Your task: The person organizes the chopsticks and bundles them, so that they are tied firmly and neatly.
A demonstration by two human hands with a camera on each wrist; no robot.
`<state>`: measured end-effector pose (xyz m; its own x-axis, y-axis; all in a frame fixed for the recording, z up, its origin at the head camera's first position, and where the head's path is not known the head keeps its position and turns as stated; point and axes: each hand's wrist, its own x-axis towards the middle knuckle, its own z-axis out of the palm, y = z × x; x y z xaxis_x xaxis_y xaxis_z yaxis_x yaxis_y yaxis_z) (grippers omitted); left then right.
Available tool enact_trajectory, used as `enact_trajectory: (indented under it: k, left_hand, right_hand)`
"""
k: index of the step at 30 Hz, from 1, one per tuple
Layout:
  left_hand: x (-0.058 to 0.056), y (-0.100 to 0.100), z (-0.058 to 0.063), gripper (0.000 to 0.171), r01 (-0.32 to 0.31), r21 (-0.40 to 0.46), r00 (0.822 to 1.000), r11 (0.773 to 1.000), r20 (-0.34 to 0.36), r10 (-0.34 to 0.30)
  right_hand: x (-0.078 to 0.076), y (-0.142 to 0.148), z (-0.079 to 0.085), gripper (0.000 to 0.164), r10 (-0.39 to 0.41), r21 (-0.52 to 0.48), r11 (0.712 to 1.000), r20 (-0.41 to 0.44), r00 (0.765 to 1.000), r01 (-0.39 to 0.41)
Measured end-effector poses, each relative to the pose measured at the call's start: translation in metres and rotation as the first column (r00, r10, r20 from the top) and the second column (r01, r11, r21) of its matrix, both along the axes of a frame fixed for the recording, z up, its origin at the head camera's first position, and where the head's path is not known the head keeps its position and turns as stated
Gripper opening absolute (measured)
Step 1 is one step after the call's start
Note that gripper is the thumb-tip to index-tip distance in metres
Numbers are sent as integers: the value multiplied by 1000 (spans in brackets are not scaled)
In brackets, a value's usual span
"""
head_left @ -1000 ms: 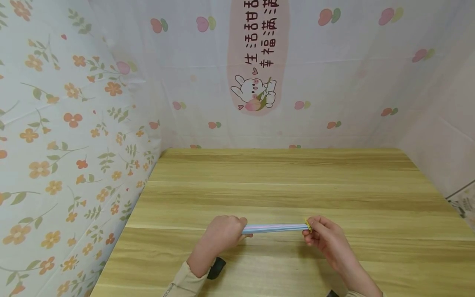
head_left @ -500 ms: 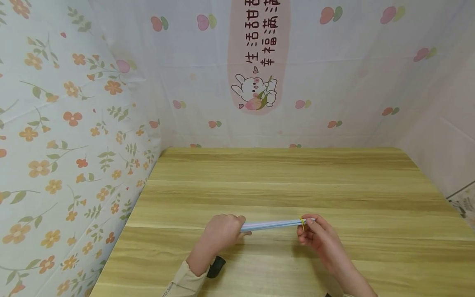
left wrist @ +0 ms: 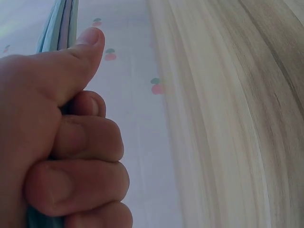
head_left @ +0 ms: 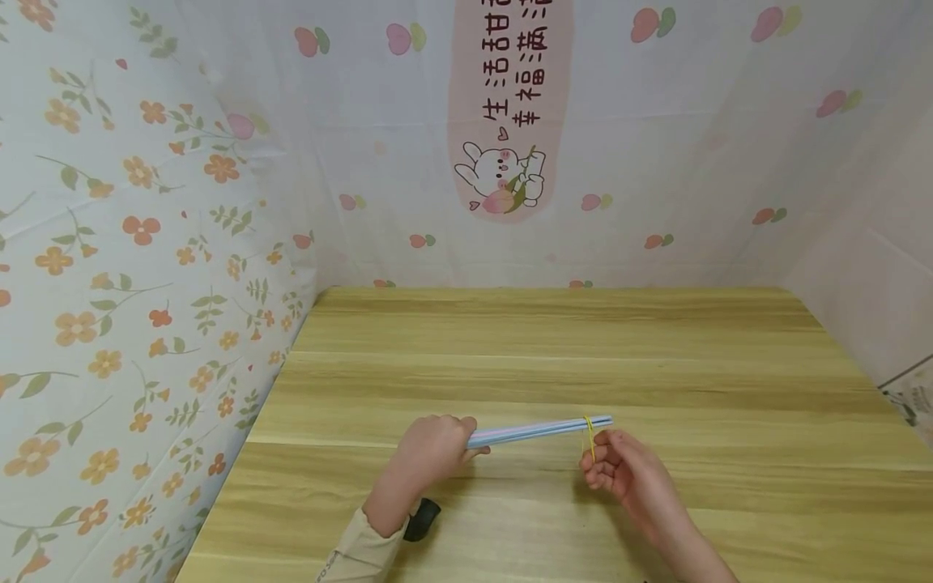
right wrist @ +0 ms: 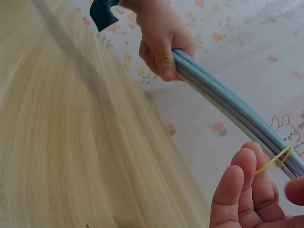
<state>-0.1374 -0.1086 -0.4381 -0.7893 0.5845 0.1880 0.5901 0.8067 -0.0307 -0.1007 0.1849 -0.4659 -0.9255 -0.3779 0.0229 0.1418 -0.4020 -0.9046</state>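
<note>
A bundle of thin pastel straws point(head_left: 528, 431), blue, pink and green, is held above the table, its right end tilted slightly up. My left hand point(head_left: 435, 449) grips the left end, fingers curled round it and thumb along it, as the left wrist view shows with the straws point(left wrist: 61, 23). Near the far end, a yellow rubber band point(head_left: 590, 433) loops round the bundle. My right hand point(head_left: 634, 478) is just below that end, with the band point(right wrist: 273, 164) hooked on its curled fingers and stretched away from the straws. The right thumb stands apart from the bundle.
Beneath both hands lies a wood-grain table point(head_left: 547, 348). A printed white curtain point(head_left: 656, 146) hangs at its back edge, and a floral cloth point(head_left: 146, 283) runs along the left side. A dark strap end point(head_left: 421, 520) hangs at the left wrist.
My right hand has shifted left and then down off the straws' end, drawing the rubber band out into a stretched loop. The bundle's right end has risen; my left hand keeps its grip.
</note>
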Motion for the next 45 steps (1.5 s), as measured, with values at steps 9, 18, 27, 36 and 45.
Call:
enact_trajectory:
  k: [9,18,27,36,45]
  left_hand:
    - [-1,-2,-1,41,10,13,1000,1000,9,-10]
    - [-3,-4,1,41,-10,23,999,1000,52,9]
    - [-5,-11,-1,35,-36,85,990,996,141,24]
    - [-5,-10,-6,34,-75,147,976,986,212,43]
    - [-8,-8,-8,33,-95,211,975,973,219,48]
  right_hand:
    - [1,-3,-1,16,-209,456,878,93,973,145]
    - [2,4,-2,19,-67,628,775,-31,997,72]
    - [11,-1,-1,26,95,602,797,-196,976,43]
    - [14,-13,-3,44,103,425,893,-521,847,152]
    - [8,-23,-9,50,-183,167,932,-551,814,322]
